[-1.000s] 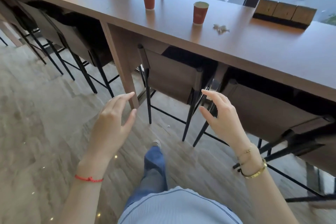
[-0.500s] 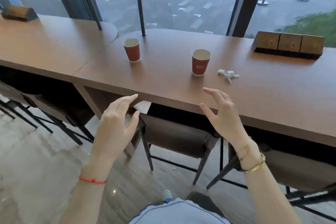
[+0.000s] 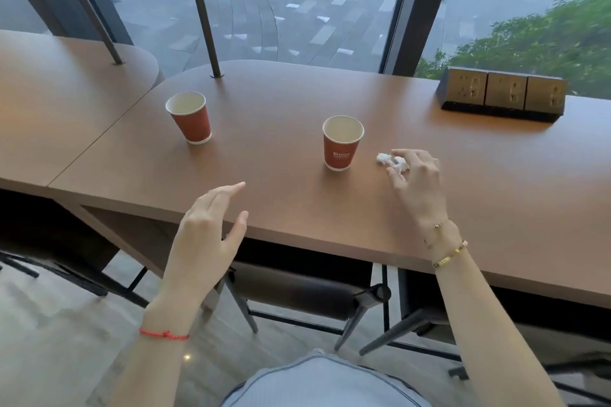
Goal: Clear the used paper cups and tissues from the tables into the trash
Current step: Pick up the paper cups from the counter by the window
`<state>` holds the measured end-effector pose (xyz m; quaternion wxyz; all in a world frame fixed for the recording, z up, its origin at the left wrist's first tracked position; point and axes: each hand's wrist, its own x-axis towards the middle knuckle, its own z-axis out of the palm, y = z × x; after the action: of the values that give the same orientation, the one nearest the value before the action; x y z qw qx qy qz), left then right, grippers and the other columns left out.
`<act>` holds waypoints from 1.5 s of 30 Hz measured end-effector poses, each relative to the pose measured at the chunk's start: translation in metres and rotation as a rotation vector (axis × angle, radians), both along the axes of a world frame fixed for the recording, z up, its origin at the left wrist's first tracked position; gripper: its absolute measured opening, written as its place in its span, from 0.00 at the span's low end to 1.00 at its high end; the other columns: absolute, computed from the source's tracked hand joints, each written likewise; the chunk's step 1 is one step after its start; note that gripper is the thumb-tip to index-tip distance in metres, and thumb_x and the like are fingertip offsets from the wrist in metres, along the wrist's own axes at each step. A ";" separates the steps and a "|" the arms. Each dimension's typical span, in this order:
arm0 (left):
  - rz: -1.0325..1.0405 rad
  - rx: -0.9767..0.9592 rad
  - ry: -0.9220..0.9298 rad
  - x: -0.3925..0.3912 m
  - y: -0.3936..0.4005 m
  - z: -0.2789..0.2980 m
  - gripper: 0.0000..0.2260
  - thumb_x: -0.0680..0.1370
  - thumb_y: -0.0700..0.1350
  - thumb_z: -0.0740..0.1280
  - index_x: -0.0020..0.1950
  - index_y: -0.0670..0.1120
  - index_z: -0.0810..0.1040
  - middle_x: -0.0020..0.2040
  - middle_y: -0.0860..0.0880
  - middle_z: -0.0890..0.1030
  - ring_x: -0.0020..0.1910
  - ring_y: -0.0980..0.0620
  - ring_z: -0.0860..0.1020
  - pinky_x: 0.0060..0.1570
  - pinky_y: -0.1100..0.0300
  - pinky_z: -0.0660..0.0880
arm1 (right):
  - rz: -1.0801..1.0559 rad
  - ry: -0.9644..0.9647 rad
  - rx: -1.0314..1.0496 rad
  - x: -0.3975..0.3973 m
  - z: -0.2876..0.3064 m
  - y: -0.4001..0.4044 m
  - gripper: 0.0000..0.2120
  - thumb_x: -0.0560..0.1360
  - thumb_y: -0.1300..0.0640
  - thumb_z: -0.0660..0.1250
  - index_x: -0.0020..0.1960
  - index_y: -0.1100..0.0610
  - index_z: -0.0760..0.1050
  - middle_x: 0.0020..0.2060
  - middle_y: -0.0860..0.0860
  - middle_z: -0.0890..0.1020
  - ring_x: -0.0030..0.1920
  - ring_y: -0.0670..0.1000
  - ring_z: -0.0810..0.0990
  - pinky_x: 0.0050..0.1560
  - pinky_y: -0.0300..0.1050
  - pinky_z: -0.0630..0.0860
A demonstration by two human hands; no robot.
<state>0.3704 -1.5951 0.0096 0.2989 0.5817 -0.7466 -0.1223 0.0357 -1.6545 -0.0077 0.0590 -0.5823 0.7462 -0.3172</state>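
Observation:
Two red paper cups stand upright on the long brown table [image 3: 297,208]: the left cup [image 3: 190,117] near the table joint and the right cup [image 3: 342,143], which bears white print. A small crumpled white tissue [image 3: 390,161] lies just right of the right cup. My right hand [image 3: 417,182] hovers over the table with fingers spread, its fingertips touching or nearly touching the tissue. My left hand [image 3: 208,238] is open over the table's front edge, apart from both cups.
A block of three power sockets [image 3: 502,96] sits at the back right of the table. Two metal posts [image 3: 201,10] rise from the tabletops by the window. Dark stools [image 3: 304,287] are tucked under the table. A second table [image 3: 59,92] adjoins on the left.
I have come closer to the table. My right hand has reached forward to the tissue. My left hand has risen over the table's edge.

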 end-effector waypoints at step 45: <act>0.413 0.010 0.019 0.071 -0.139 -0.005 0.32 0.75 0.52 0.69 0.75 0.43 0.63 0.70 0.44 0.71 0.68 0.44 0.70 0.62 0.45 0.71 | 0.466 -0.278 -0.033 0.134 0.035 -0.104 0.41 0.63 0.48 0.78 0.70 0.53 0.61 0.60 0.48 0.74 0.57 0.48 0.73 0.54 0.36 0.66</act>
<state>0.4415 -1.7338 0.0048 0.3218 0.7226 -0.6080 -0.0680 0.1699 -1.7581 0.0274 0.2229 -0.6899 0.5717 -0.3841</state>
